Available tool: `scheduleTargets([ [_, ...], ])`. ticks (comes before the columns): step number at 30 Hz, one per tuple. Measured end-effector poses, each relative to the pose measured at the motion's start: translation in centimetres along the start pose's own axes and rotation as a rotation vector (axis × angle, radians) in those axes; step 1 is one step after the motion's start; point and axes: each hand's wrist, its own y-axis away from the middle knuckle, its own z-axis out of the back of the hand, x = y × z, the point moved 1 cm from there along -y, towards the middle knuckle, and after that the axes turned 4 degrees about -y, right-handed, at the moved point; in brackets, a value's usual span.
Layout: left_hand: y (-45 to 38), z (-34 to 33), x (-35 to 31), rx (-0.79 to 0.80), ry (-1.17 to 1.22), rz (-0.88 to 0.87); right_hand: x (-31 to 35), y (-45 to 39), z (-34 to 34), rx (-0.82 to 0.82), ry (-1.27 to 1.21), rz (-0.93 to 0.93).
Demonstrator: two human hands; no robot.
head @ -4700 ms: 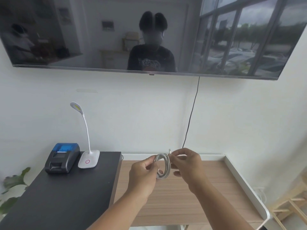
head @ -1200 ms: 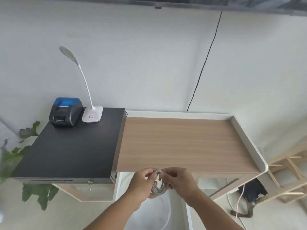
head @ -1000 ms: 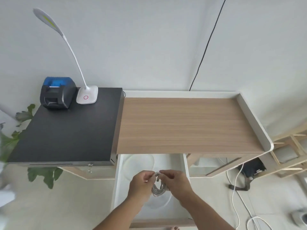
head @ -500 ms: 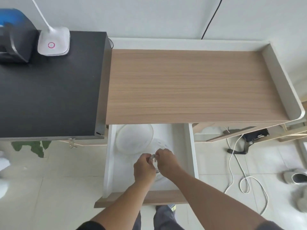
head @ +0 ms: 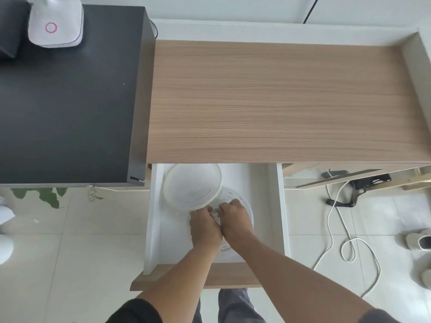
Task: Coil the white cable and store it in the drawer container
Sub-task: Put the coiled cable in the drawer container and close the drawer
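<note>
The white drawer (head: 275, 206) under the wooden desk stands pulled out. Inside it sits a round clear container (head: 247, 206), with its round white lid (head: 192, 186) leaning over its left rim. My left hand (head: 205, 226) and my right hand (head: 233, 219) are side by side down in the container, fingers curled around the coiled white cable (head: 215, 213). Only a small bit of the coil shows between the two hands; the rest is hidden under them.
The wooden desk top (head: 279, 101) lies above the drawer, a black cabinet (head: 65, 101) with a white lamp base (head: 56, 24) to its left. Keys (head: 94, 195) hang from the cabinet front. A loose white cord (head: 345, 234) and shoes (head: 417, 241) lie on the tiled floor at right.
Both hands carried the coil from above the desk down into the open drawer and lowered it into the round container. The view tilted down.
</note>
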Motion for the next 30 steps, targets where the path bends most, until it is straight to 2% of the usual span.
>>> scheduleTargets([
  [6,0.0,-0.2,0.0,-0.012,0.079,0.084,0.3,0.3,0.8,0.044,-0.005,-0.011],
  [10,1.4,1.0,-0.4,0.023,-0.102,-0.047,1.0,1.7,2.7,0.040,-0.053,0.029],
  [14,4.1,3.2,0.0,0.062,-0.098,-0.136,0.2,4.2,5.0,-0.085,-0.242,0.064],
  [17,5.8,5.8,0.9,0.039,-0.051,-0.137,-0.8,5.6,7.1,-0.181,-0.343,0.005],
  [20,5.3,8.5,2.2,-0.026,0.002,-0.044,-0.6,4.6,9.4,-0.231,-0.424,-0.062],
  [23,2.6,9.9,3.2,-0.040,0.101,0.080,0.8,1.9,11.5,-0.221,-0.411,-0.048],
  [27,-1.2,10.0,2.8,0.065,0.332,0.355,3.8,-2.3,12.0,-0.024,-0.327,-0.064],
  [30,-3.4,9.3,2.5,0.069,0.337,0.356,5.3,-4.4,10.6,0.095,-0.408,-0.109],
])
